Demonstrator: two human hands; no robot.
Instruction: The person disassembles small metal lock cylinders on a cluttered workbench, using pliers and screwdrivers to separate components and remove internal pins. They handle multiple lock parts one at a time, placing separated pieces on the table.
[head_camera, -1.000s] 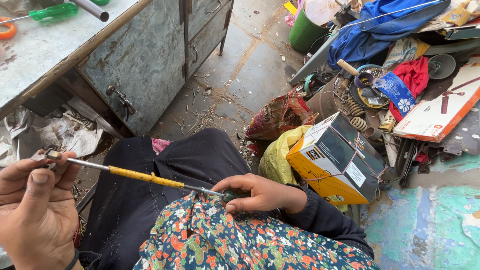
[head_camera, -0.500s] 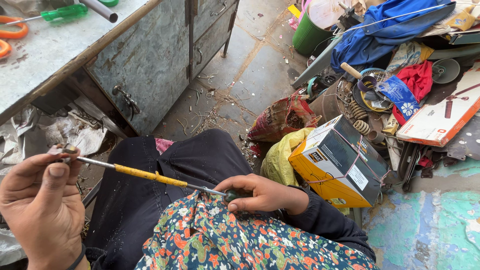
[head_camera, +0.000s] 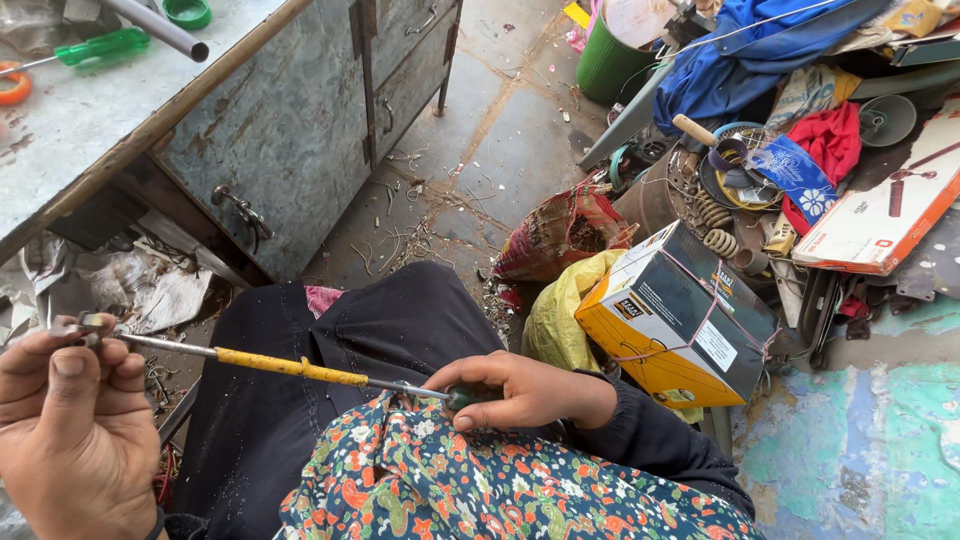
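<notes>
A screwdriver (head_camera: 290, 366) with a metal shaft, a yellow sleeve and a dark green handle lies across my lap. My right hand (head_camera: 520, 390), in a black sleeve, grips the handle above my floral garment. My left hand (head_camera: 70, 430) at the lower left pinches a small metal part (head_camera: 88, 326) between thumb and fingers, right at the screwdriver's tip.
A grey metal cabinet (head_camera: 290, 150) with drawers stands at the upper left, a green screwdriver (head_camera: 100, 46) and a pipe (head_camera: 160, 30) on its top. To the right lie a yellow and black box (head_camera: 670, 320), a yellow bag (head_camera: 560, 310), a green bucket (head_camera: 605, 65), springs, cloths and scrap.
My left hand with the small part has drifted slightly left and down in view. The right hand keeps its grip on the handle.
</notes>
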